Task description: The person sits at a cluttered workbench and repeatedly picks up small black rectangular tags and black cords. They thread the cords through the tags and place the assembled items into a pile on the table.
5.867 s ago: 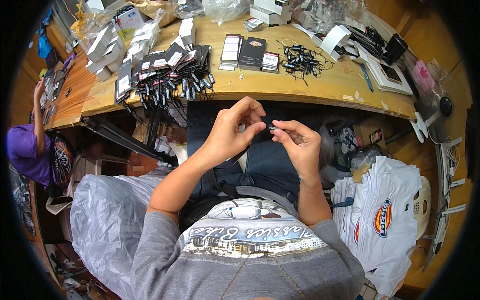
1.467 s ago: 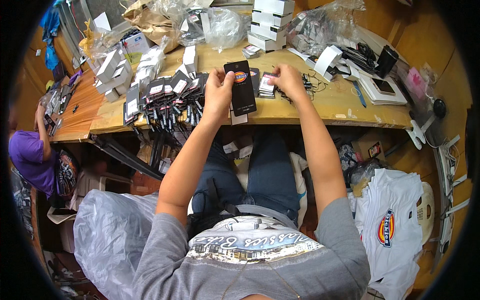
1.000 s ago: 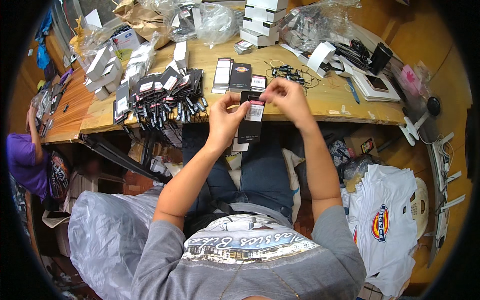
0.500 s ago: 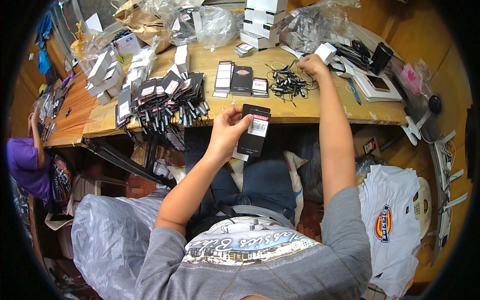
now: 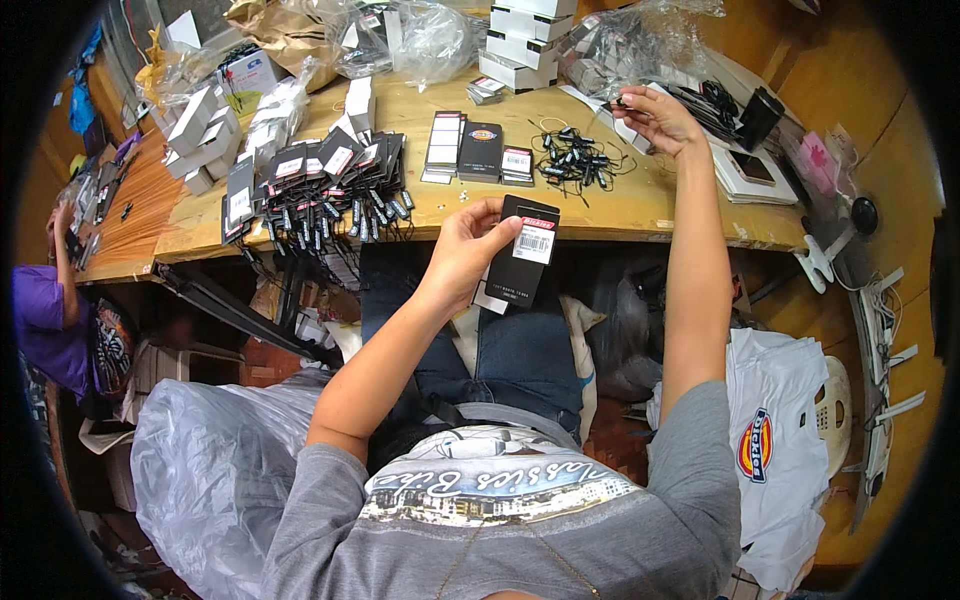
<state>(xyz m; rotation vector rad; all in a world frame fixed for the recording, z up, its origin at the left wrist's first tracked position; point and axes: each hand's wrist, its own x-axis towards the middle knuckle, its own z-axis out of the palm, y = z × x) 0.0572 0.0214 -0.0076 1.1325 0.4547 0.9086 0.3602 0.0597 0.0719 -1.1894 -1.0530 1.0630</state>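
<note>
Over my lap my left hand [image 5: 468, 252] pinches a few black hang tags [image 5: 517, 283], thumb on top. The front tag carries a white sticker [image 5: 535, 243] with a red band. My right hand [image 5: 660, 118] is raised over the table's far right, fingers bent together on a small dark piece [image 5: 622, 103], too small to name surely. Just left of it lies a tangled pile of black tag strings [image 5: 577, 160] with small clips. Neat stacks of stickers [image 5: 516, 165] and black tags [image 5: 481, 152] stand beside that pile.
A large heap of black tags with strings [image 5: 330, 170] hangs over the table's front edge at left. White boxes [image 5: 520, 45] are stacked at the back, near plastic bags [image 5: 435, 50]. A phone [image 5: 752, 168] lies on the right. Another person [image 5: 55, 310] sits at far left.
My right hand has lifted and moved right, away from the string pile, with a small dark piece in its fingers. My left hand has shifted slightly right with the tags.
</note>
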